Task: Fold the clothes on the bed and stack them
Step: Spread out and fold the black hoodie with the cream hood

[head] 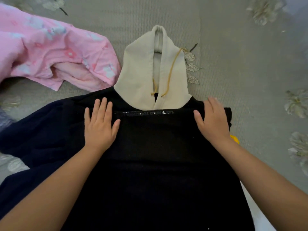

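Note:
A black hoodie point(155, 155) lies flat on the bed in front of me, its lower part folded up over the chest so a line of white print runs along the fold edge. Its cream hood point(141, 72) with a yellow drawstring points away from me. My left hand point(100, 125) presses flat on the fold's left side, fingers straight. My right hand point(213, 120) lies flat on the fold's right end, fingers straight. One dark sleeve point(33, 130) spreads out to the left.
A pink flowered garment point(50, 52) lies crumpled at the upper left, touching the hoodie's shoulder. The grey bedsheet point(250, 64) with pale flower prints stretches beyond and to the right. A small yellow piece point(235, 139) peeks out beside my right wrist.

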Demonstrator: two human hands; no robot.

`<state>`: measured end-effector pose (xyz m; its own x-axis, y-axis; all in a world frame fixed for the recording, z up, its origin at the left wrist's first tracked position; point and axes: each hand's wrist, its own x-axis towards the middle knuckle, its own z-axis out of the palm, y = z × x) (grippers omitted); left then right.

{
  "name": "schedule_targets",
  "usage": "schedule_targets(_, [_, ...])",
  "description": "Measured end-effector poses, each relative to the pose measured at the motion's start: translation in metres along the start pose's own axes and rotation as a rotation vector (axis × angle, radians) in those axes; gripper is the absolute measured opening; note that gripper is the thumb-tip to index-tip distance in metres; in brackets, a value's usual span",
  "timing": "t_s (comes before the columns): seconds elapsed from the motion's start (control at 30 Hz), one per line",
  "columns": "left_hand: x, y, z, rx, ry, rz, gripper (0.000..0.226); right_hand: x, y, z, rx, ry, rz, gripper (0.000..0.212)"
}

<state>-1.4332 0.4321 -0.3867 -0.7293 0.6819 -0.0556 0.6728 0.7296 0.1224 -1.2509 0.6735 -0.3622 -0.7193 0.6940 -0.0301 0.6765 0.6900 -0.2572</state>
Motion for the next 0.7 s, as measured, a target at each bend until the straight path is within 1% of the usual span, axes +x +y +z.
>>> schedule_targets(0.03, [0.001, -0.003, 0.004, -0.011, -0.027, -0.057, 0.074, 0.015, -0.012, -0.001, 0.094, 0.046, -0.033, 0.042])
schedule_targets(0.07, [0.001, -0.006, 0.011, -0.009, -0.078, -0.099, 0.081, 0.032, -0.025, -0.002, 0.167, 0.053, -0.02, 0.037])
schedule_targets(0.13, [-0.002, -0.011, 0.027, 0.006, -0.147, -0.127, 0.09, 0.068, -0.045, 0.003, 0.247, -0.027, 0.108, 0.037])
schedule_targets(0.23, [0.001, -0.016, 0.041, -0.023, -0.085, -0.122, 0.087, 0.112, -0.056, 0.017, 0.135, -0.175, 0.345, 0.047])
schedule_targets(0.3, [0.002, -0.016, 0.043, -0.021, -0.042, -0.085, 0.081, 0.126, -0.053, 0.019, 0.149, -0.217, 0.458, 0.045])
schedule_targets(0.37, [0.003, -0.021, 0.047, -0.017, -0.033, -0.095, 0.07, 0.135, -0.058, 0.02, 0.329, -0.172, 0.503, 0.03])
schedule_targets(0.43, [0.005, -0.022, 0.05, -0.031, -0.057, -0.101, 0.066, 0.13, -0.067, 0.013, 0.668, -0.119, 0.471, 0.015])
schedule_targets(0.47, [0.005, -0.022, 0.05, -0.037, -0.064, -0.102, 0.067, 0.121, -0.072, 0.006, 0.851, -0.116, 0.415, 0.016])
schedule_targets(0.5, [0.006, -0.022, 0.05, -0.044, -0.066, -0.102, 0.067, 0.107, -0.074, -0.002, 0.964, -0.114, 0.305, 0.02])
schedule_targets(0.53, [0.006, -0.023, 0.047, -0.059, -0.064, -0.098, 0.066, 0.088, -0.075, -0.014, 0.961, -0.095, 0.129, 0.02])
schedule_targets(0.57, [0.007, -0.023, 0.044, -0.106, -0.06, -0.093, 0.064, 0.065, -0.075, -0.025, 0.852, -0.077, -0.089, 0.02])
schedule_targets(0.6, [0.005, -0.023, 0.038, -0.208, -0.054, -0.089, 0.061, 0.039, -0.071, -0.034, 0.678, -0.065, -0.328, 0.015])
schedule_targets(0.63, [0.003, -0.023, 0.029, -0.356, -0.036, -0.107, 0.057, 0.012, -0.061, -0.038, 0.462, -0.057, -0.518, 0.011])
schedule_targets(0.67, [0.0, -0.024, 0.02, -0.516, -0.007, -0.144, 0.054, -0.014, -0.048, -0.036, 0.247, -0.057, -0.628, 0.014])
schedule_targets(0.7, [-0.008, -0.026, 0.008, -0.638, 0.037, -0.176, 0.051, -0.039, -0.036, -0.035, 0.118, -0.151, -0.641, 0.02])
